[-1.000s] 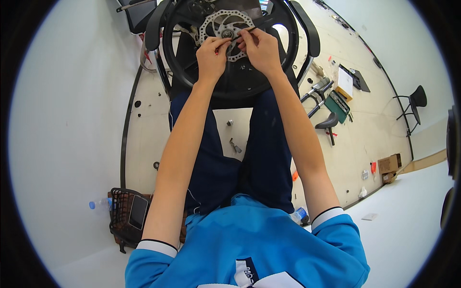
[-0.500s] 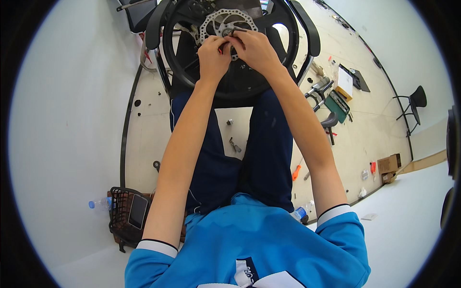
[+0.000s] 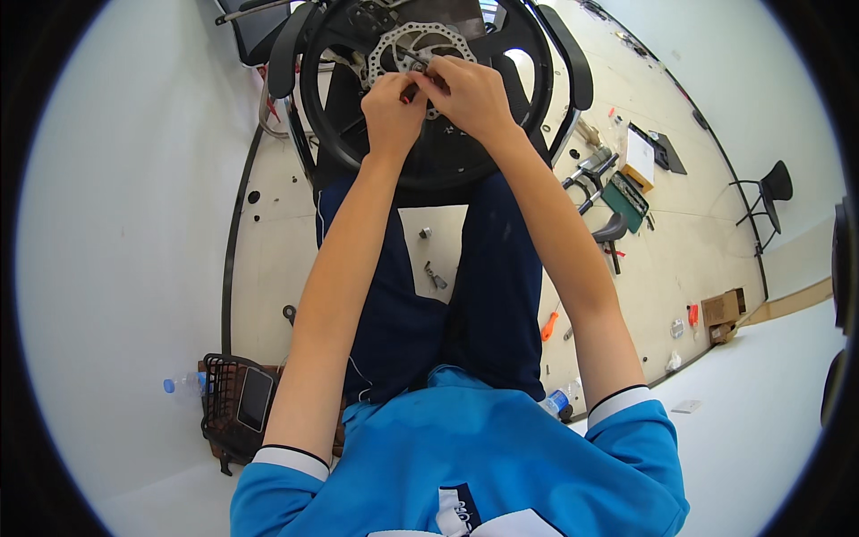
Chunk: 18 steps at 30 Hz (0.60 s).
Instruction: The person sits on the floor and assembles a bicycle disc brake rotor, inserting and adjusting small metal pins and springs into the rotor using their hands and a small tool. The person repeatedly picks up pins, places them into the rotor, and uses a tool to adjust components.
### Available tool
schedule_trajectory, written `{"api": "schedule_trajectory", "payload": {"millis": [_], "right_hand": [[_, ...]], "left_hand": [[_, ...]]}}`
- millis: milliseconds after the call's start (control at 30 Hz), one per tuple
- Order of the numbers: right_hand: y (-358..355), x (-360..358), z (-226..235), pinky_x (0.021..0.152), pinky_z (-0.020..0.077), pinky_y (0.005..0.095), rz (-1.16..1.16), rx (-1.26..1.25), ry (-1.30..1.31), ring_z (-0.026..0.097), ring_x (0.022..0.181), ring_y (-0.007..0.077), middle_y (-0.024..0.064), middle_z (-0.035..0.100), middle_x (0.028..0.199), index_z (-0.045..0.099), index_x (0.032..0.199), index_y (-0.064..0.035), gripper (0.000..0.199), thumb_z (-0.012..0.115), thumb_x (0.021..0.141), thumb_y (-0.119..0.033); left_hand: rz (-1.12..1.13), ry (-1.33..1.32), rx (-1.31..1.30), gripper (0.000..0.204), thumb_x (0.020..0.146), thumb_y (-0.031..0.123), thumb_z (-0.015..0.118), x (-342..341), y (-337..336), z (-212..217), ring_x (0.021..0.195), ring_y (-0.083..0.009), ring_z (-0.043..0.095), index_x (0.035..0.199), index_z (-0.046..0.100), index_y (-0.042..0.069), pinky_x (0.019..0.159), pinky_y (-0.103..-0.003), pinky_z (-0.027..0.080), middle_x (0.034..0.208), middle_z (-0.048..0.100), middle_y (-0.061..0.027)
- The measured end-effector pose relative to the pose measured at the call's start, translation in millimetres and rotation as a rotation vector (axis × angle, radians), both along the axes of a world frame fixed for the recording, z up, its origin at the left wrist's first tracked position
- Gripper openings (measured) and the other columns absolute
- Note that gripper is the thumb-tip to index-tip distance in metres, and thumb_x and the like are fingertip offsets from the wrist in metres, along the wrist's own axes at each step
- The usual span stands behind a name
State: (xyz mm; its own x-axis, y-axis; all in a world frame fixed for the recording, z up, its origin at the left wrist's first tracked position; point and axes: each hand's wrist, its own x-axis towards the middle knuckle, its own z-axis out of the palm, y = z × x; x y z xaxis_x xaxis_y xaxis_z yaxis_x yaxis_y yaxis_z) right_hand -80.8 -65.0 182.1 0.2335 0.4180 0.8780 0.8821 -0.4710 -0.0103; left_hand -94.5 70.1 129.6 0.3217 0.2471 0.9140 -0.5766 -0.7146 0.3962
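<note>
A black spoked wheel (image 3: 315,116) lies on the seat of an armchair before me, with a silver, perforated brake disc (image 3: 380,46) at its centre. Both my hands meet over the lower part of the disc, close to the hub. My left hand (image 3: 392,112) is closed, a small red-and-black thing (image 3: 408,95) showing at its fingertips. My right hand (image 3: 470,94) is closed too, thumb pressed towards the left fingers. From its fingertips a thin dark rod (image 3: 409,56) seems to stick out across the disc. Fingers hide most of what they hold.
Chair armrests (image 3: 567,58) flank the wheel. On the floor to the right are a green tool case (image 3: 625,201), a bike saddle (image 3: 612,228), an orange-handled screwdriver (image 3: 549,328) and a cardboard box (image 3: 721,309). A black basket (image 3: 219,398) holding a phone (image 3: 256,397) sits at left.
Both hands stay together near the hub and have shifted slightly left and down in view. The thin dark rod now points to the upper left. The whole scene has moved a little with my head.
</note>
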Motion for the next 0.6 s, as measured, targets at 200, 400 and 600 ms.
{"api": "schedule_trajectory", "payload": {"millis": [200, 400, 600], "right_hand": [[0.3, -5.6, 5.7, 0.059, 0.0523, 0.0330, 0.021, -0.014, 0.025, 0.067, 0.066, 0.0254, 0.0055, 0.064, 0.070, 0.066, 0.079, -0.0066, 0.017, 0.072, 0.085, -0.021], [-1.6, -19.5, 15.1, 0.070, 0.0556, 0.0312, 0.234, 0.055, 0.230, 0.071, 0.078, 0.0265, 0.0109, 0.073, 0.086, 0.074, 0.100, -0.0037, 0.018, 0.068, 0.083, -0.007], [-0.2, -14.0, 15.2, 0.063, 0.0551, 0.0296, 0.234, 0.178, 0.306, 0.071, 0.066, 0.0250, 0.0125, 0.072, 0.075, 0.076, 0.089, -0.0011, 0.014, 0.075, 0.081, -0.012]], "left_hand": [[-0.015, -0.023, -0.020, 0.004, 0.077, 0.002, 0.072, 1.4, -2.4, -4.1, 0.065, -0.0287, 0.064, 0.079, 0.069, 0.001, 0.059, -0.034, 0.051, 0.072, 0.065, -0.0114], [-0.040, 0.031, -0.048, 0.009, 0.077, 0.005, 0.075, 1.4, -2.4, -7.3, 0.067, -0.0292, 0.068, 0.085, 0.072, 0.002, 0.061, -0.031, 0.052, 0.077, 0.069, -0.0131], [-0.030, 0.003, -0.079, 0.015, 0.077, 0.007, 0.077, -5.9, -6.2, -1.7, 0.068, -0.0299, 0.070, 0.090, 0.072, 0.003, 0.061, -0.032, 0.053, 0.076, 0.069, -0.0154]]}}
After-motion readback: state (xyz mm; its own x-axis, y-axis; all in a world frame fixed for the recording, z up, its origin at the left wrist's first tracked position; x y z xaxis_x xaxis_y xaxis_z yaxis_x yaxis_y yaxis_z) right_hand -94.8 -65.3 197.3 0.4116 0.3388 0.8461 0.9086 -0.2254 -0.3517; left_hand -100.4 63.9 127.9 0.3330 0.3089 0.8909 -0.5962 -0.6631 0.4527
